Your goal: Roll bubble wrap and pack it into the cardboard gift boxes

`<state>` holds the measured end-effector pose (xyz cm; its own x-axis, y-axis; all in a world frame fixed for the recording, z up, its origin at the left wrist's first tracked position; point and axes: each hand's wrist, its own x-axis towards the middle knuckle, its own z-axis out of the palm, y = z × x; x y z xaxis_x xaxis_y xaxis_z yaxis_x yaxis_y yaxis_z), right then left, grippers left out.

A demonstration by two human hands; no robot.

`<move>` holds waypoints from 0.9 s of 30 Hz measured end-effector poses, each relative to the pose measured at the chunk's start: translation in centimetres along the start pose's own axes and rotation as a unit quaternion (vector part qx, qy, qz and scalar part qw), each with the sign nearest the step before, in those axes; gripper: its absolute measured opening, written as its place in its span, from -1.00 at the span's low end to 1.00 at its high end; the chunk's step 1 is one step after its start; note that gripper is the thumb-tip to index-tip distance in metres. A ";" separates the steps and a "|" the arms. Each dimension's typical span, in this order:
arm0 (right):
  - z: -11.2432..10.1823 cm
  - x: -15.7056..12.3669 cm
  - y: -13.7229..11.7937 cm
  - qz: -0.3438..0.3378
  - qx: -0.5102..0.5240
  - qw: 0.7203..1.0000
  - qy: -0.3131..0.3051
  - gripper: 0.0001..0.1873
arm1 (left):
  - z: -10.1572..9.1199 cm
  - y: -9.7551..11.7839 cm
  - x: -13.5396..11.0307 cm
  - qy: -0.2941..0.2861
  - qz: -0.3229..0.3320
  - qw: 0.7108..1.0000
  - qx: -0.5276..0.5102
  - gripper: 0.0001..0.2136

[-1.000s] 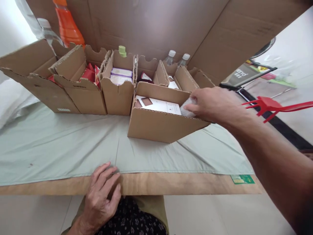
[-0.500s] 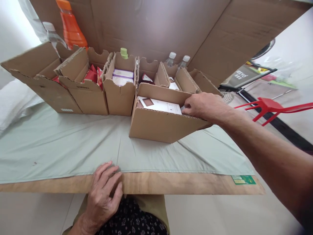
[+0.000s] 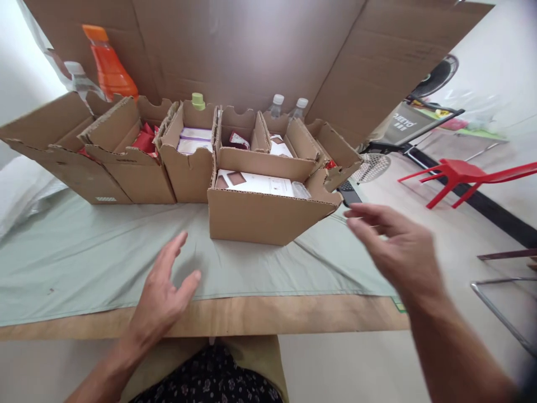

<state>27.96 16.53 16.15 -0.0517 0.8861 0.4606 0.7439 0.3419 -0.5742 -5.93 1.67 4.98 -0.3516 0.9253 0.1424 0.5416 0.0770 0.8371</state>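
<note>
My left hand [image 3: 164,291] is raised over the table's near edge, fingers stretched out and empty. My right hand [image 3: 394,249] hovers to the right of the front cardboard box [image 3: 268,215], fingers apart and holding nothing. That box holds a flat white carton [image 3: 255,182] and a small clear plastic item [image 3: 300,190] at its right end. Both hands are a little way off the box, one on each side.
A row of open cardboard boxes [image 3: 126,168] with red and white packets stands behind, backed by a big cardboard sheet [image 3: 251,50]. An orange bottle [image 3: 108,64] and clear bottles stand at the back. A pale green cloth [image 3: 104,257] covers the wooden table. A red chair [image 3: 461,176] is off to the right.
My right hand left the box, where it had put a clear item, and drew back toward me. My left hand lifted off the table edge and opened. The view shifted right.
</note>
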 end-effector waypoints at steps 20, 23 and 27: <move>7.2 -7.5 -6.6 -0.019 0.270 0.962 -0.041 -0.49 | -1.0 3.4 -1.6 0.045 0.039 0.967 -0.247 -0.33; 7.4 -6.8 -7.7 -0.039 0.298 0.953 -0.031 -0.46 | -2.5 4.7 -0.9 0.049 0.076 0.968 -0.235 -0.34; 6.2 -7.0 -8.3 -0.050 0.289 0.956 -0.027 -0.50 | -3.4 6.3 -1.6 0.049 0.092 0.971 -0.216 -0.35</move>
<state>18.03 9.47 13.48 -0.1498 0.8493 0.5063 0.2411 0.5280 -0.8143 -4.53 -0.57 11.77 -0.3623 0.8672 0.3417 0.2378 -0.2684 0.9335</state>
